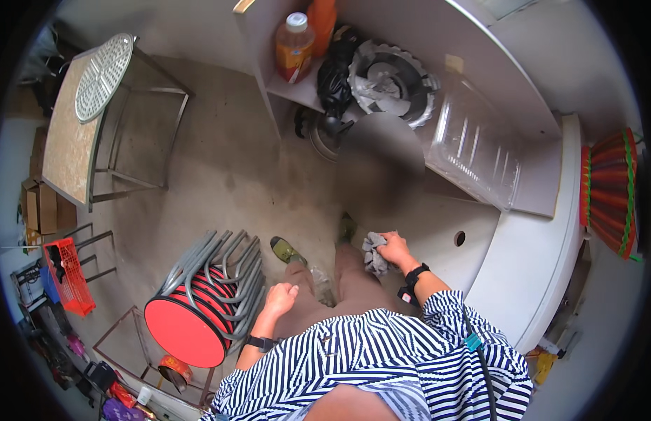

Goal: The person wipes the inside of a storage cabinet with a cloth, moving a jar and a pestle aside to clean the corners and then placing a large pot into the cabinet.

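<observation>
My right hand (395, 249) grips a crumpled grey cloth (376, 253), held low beside my right leg and left of the white panel with a round hole (459, 238). My left hand (282, 299) hangs over my left thigh with its fingers curled, and nothing shows in it. Close to its left, red round-seat stools (186, 331) with grey metal legs lie nested on their sides. In front of me, a low shelf (296, 92) holds a capped bottle with an orange label (295, 47), a black plastic bag (333, 89) and a silver scalloped-edge tray (428, 108).
A clear plastic tray (475, 147) leans on the shelf's right part. A white curved counter (536, 252) runs along my right. A table (67, 142) bearing a perforated metal disc (105, 79) stands far left, above a red plastic basket (72, 279). A blurred round patch hides part of the shelf front.
</observation>
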### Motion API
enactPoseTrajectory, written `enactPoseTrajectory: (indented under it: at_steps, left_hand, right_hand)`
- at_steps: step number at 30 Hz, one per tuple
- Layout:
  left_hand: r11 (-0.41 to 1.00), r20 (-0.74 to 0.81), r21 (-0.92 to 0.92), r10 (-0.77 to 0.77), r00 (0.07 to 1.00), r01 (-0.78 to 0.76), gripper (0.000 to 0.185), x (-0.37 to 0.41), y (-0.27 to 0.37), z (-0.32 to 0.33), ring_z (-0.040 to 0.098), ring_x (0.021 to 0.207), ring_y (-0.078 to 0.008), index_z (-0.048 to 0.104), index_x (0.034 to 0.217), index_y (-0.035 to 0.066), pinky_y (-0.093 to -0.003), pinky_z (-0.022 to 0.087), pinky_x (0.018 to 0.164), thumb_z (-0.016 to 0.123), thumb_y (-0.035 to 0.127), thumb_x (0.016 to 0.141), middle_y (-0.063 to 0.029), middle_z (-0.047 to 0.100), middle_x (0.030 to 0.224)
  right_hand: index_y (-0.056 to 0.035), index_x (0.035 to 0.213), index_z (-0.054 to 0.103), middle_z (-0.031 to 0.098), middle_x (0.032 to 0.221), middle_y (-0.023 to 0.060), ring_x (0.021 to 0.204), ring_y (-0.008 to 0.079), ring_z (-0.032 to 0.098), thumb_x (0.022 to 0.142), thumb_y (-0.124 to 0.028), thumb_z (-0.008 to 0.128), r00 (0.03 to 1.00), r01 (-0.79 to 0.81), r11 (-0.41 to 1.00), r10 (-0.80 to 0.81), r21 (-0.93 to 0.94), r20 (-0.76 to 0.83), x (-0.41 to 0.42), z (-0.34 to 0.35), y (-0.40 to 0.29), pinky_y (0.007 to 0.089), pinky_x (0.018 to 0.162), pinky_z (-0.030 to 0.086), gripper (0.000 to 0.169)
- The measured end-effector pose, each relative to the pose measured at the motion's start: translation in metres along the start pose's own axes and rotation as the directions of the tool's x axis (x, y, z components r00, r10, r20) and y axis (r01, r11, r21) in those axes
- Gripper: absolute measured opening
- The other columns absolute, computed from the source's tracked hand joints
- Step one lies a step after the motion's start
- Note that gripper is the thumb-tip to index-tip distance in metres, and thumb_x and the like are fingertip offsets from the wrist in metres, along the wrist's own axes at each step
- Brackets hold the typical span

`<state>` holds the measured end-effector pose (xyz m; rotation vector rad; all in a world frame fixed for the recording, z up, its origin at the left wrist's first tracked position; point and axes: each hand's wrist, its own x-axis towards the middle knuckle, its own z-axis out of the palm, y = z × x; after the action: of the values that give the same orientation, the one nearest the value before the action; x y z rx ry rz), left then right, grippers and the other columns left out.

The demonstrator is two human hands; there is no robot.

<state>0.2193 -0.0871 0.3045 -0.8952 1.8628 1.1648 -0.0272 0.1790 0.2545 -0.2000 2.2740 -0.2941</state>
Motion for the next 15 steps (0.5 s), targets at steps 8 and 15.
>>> enactPoseTrajectory:
  at_steps: [8, 15]
  left_hand:
    - [0.953, -0.111, 0.281, 0.154, 0.982, -0.118, 0.028, -0.003, 0.063, -0.035, 0.059, 0.092, -0.0432, 0.063, 0.087, -0.002, -0.0497, 0.046, 0.082, 0.052, 0.023, 0.088, -0.0259, 0.063, 0.088]
    - [0.890, -0.142, 0.312, 0.391, 0.910, -0.333, 0.022, 0.012, 0.150, -0.052, 0.059, 0.097, -0.0374, 0.058, 0.103, 0.003, -0.0451, 0.047, 0.083, 0.050, 0.008, 0.083, -0.0207, 0.063, 0.102]
  right_hand:
    - [-0.0155, 0.123, 0.059, 0.055, 0.128, 0.0137, 0.116, 0.0346, 0.051, 0.074, -0.025, 0.063, 0.989, -0.125, 0.990, 0.129, 0.060, -0.068, -0.037, -0.020, 0.070, 0.0388, 0.101, 0.039, 0.050]
    - [-0.0113, 0.120, 0.061, 0.057, 0.123, 0.0192, 0.113, 0.0359, 0.054, 0.071, -0.026, 0.064, 0.953, -0.236, 0.945, 0.271, 0.228, -0.138, -0.043, -0.026, 0.108, 0.0396, 0.097, 0.044, 0.052]
